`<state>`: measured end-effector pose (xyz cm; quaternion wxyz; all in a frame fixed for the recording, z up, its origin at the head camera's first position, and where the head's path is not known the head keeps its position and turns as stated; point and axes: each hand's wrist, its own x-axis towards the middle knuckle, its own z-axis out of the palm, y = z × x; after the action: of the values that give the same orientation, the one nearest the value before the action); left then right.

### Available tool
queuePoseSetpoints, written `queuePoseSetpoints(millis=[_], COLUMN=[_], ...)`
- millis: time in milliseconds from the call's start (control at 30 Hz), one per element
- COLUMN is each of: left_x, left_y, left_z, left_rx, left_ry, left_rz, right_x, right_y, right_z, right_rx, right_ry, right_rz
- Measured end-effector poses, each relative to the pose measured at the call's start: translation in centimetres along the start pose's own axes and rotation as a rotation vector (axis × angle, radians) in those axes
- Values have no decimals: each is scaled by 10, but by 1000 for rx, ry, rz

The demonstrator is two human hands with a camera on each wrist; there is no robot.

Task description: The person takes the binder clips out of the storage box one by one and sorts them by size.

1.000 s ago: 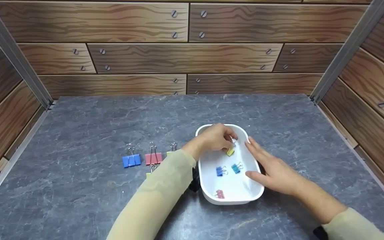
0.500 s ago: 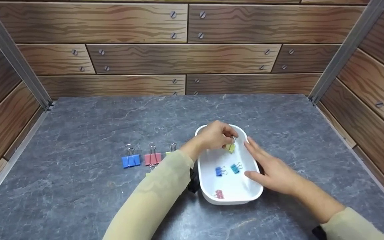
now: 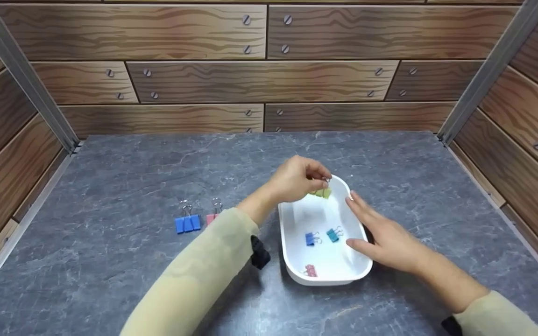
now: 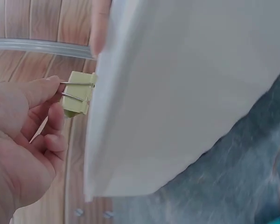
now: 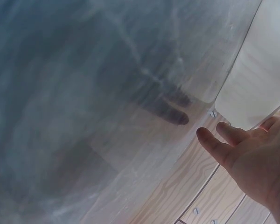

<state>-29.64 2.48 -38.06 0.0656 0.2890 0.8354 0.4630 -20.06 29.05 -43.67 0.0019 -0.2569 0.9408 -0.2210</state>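
Yellow-green metal binder clip is pinched by its wire handles in the curled fingers of the left hand, above the far end of the white oval plastic tray. The tray is steadied at its right rim by the right hand, whose fingers are kept straight and hold nothing.

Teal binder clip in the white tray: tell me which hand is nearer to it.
Right. The right hand rests against the white tray just beside the teal binder clip; the left hand is at the far end, pinching a yellow-green clip.

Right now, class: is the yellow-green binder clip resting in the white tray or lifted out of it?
Lifted: the left hand pinches the yellow-green clip by its wire handles above the white tray.
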Motion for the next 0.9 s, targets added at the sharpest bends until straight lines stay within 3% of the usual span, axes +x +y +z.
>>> queuePoseSetpoints(millis=[233,467,633,900], left_x=[-25,-58,-83,-128], left_y=[13,15,7,-13], left_z=[-26,-53,-71,-98], left_rx=[20,-10,-22,32], left_ry=[54,73,109,149], left_rz=[44,50,47,-13], right_x=[0,0,1,2], right_y=[-1,-1,0,1], right_z=[-2,-1,0,2], right_rx=[-11,-24,-28,-21], right_ry=[-1,-4,-1,0], right_rz=[4,6,-1,-3])
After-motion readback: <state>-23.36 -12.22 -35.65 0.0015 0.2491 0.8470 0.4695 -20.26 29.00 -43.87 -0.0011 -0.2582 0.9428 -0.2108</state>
